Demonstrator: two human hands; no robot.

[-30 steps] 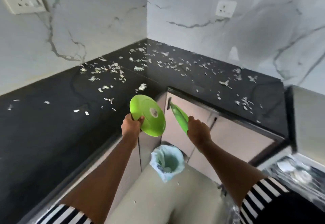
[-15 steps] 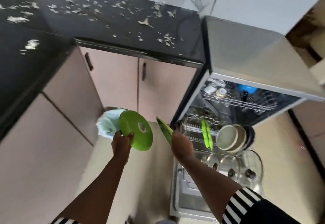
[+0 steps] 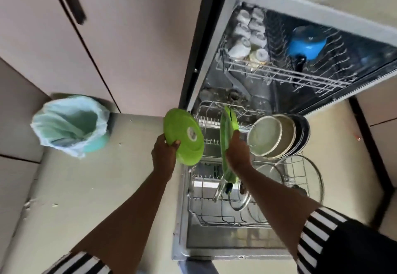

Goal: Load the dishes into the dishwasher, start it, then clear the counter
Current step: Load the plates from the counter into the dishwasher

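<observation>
My left hand point(image 3: 163, 155) grips 1 face-on green plate point(image 3: 184, 136); my right hand point(image 3: 237, 152) grasps 1 edge-on green plate point(image 3: 224, 140) over the lower rack point(image 3: 214, 219).

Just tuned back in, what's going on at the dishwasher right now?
A person is loading the open dishwasher. The left hand holds a round lime-green plate beside the pulled-out lower wire rack. The right hand grips a second green plate edge-on, low among the rack's tines. Cream bowls and glass lids are already racked there. White cups and a blue pot sit in the upper rack.
</observation>
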